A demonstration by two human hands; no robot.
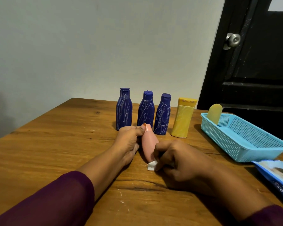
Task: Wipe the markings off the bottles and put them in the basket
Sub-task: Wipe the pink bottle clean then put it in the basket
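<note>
Centre of frame: a pink bottle [149, 144] lies tilted on the wooden worktop [55, 136], its cap pointing away from the viewer. The left hand [129, 141] grips it near the neck, fingers curled round the upper body. The right hand [175, 157] pinches a small white wipe [152, 165] in clenched fingers and presses it against the bottle's lower end.

Behind the hands, upright in a row: left blue bottle [123, 110], middle blue bottle [146, 110] and right blue bottle [162, 115] (all three covered in pale scribbles). Just right of them stands a yellow bottle [183, 118], also faintly marked.

Right of frame: a light blue mesh basket [219, 137] on the worktop, holding a pale yellow bottle [215, 114] that leans in its far corner. A blue packet [278, 175] lies at the lower right edge, just beside the basket. Upper right: a dark door with a metal knob [233, 40].
</note>
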